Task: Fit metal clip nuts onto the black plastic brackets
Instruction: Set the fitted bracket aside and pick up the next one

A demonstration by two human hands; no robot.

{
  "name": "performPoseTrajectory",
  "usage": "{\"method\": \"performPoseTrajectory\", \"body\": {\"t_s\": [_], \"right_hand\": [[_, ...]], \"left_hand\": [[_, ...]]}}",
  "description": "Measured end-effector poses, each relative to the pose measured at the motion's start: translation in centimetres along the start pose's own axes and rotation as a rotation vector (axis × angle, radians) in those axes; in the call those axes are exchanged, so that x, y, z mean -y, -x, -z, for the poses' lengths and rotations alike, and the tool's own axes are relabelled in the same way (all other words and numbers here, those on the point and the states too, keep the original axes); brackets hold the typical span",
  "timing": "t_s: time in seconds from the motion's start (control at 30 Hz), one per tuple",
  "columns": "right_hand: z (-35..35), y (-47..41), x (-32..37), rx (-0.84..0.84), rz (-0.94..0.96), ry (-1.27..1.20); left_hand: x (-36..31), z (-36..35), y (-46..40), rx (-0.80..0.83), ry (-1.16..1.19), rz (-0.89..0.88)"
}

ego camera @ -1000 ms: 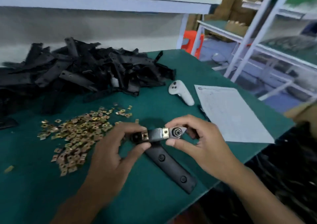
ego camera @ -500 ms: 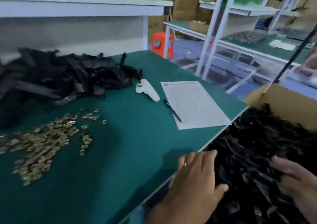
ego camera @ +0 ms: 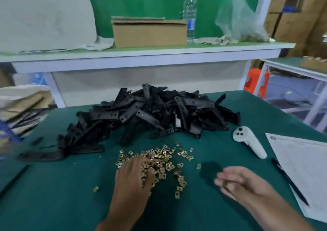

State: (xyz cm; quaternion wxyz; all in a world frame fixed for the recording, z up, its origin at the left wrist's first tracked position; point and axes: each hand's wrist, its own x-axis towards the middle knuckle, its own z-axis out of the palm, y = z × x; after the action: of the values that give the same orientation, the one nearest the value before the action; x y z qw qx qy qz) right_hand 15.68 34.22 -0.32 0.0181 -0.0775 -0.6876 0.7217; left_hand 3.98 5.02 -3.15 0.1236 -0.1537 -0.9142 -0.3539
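There is a single view, from a wide-angle camera worn on the person's head. It looks forward and down across the green-covered counter (ego camera: 53,204) from its near edge. Both hands sit close at the bottom of the picture, the heap of black plastic brackets (ego camera: 150,114) lies mid-frame, and the white-edged shelf (ego camera: 141,57) crosses farther off. Straight edges bow towards the borders.

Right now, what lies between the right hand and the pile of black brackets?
In the head view, only bare green mat lies between the right hand and the black brackets.
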Motion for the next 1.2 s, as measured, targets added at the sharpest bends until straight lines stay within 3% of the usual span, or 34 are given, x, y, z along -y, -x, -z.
{"method": "performPoseTrajectory", "body": {"t_s": [0.13,0.3,0.47,0.53,0.7,0.73,0.8,0.87,0.97,1.03,1.1,1.2], "right_hand": [[-7.1,-8.0,1.9,0.144,0.033,0.368],[-9.4,-17.9,3.4,-0.205,0.281,0.8],[-8.9,-24.8,4.7,-0.371,0.127,1.472],[-8.5,-25.4,5.4,-0.412,0.15,1.444],[-6.9,-22.1,7.2,-0.469,0.394,0.793],[-7.3,-20.4,7.2,-0.407,0.381,0.634],[-8.2,-16.7,6.2,-0.134,0.171,0.282],[-9.2,-12.6,4.7,0.167,-0.067,0.133],[-10.4,-8.6,2.9,0.449,-0.295,0.11],[-10.1,-7.9,2.1,0.535,-0.278,0.18],[-9.2,-8.1,1.4,0.44,-0.151,0.412],[-7.8,-9.4,-0.1,0.305,0.141,1.036]], "left_hand": [[2.4,-0.8,-1.5,0.049,-0.003,0.128],[3.5,-1.7,-2.1,-0.029,0.076,0.08],[4.0,-1.8,-2.4,-0.104,0.113,0.054],[3.9,-1.6,-2.4,-0.116,0.119,0.06],[3.2,-1.1,-2.2,-0.132,0.15,0.092],[3.1,-1.0,-2.2,-0.13,0.169,0.103],[2.6,-0.7,-1.9,-0.162,0.266,0.12],[1.7,0.0,-1.4,-0.239,0.544,0.145],[1.3,1.0,-1.1,-0.378,0.949,0.193],[1.6,1.9,-1.4,-0.459,0.962,0.227],[2.0,2.4,-1.6,-0.419,0.907,0.261],[2.7,2.9,-1.1,-0.257,0.909,0.268]]}}
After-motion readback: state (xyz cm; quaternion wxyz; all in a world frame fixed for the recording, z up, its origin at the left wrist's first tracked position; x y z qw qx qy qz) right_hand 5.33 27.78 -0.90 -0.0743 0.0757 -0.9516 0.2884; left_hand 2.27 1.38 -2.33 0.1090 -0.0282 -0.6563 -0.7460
